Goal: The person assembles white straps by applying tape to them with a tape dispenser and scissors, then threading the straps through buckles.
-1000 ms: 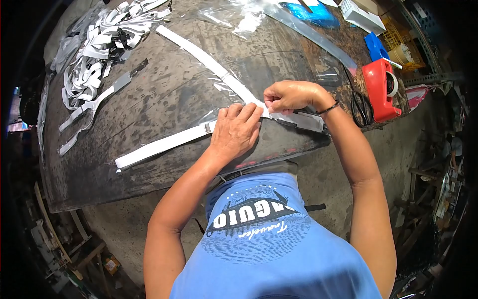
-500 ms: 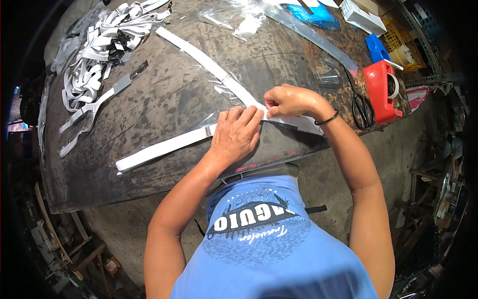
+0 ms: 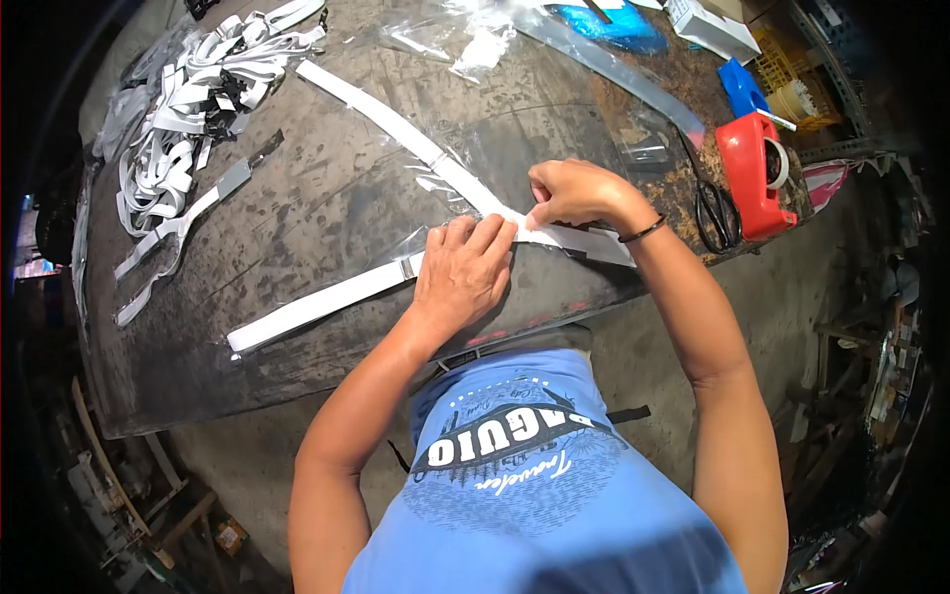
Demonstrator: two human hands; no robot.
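Note:
A white Y-shaped strap (image 3: 384, 121) lies on the dark table, its branches meeting under my hands. One branch, with a metal slider (image 3: 407, 268), runs to the lower left. My left hand (image 3: 463, 272) presses on the strap close to the join, fingers bent and close together, their tips hiding part of it. My right hand (image 3: 582, 195) is beside it on the right, fingers curled and thumb tip down at the join. Whatever is in that pinch is too small to make out. The short tail (image 3: 584, 241) of the strap extends beneath my right wrist.
A heap of white straps (image 3: 163, 168) with black parts fills the table's far left. At right are black scissors (image 3: 716, 213) and a red tape dispenser (image 3: 748, 178). Clear plastic (image 3: 485, 49), a blue packet (image 3: 618, 28) and a white box (image 3: 714, 30) are at the back.
My right hand's fingers have lifted and opened slightly from the thumb at the join. The left hand stays on the strap. The whole view has shifted a little.

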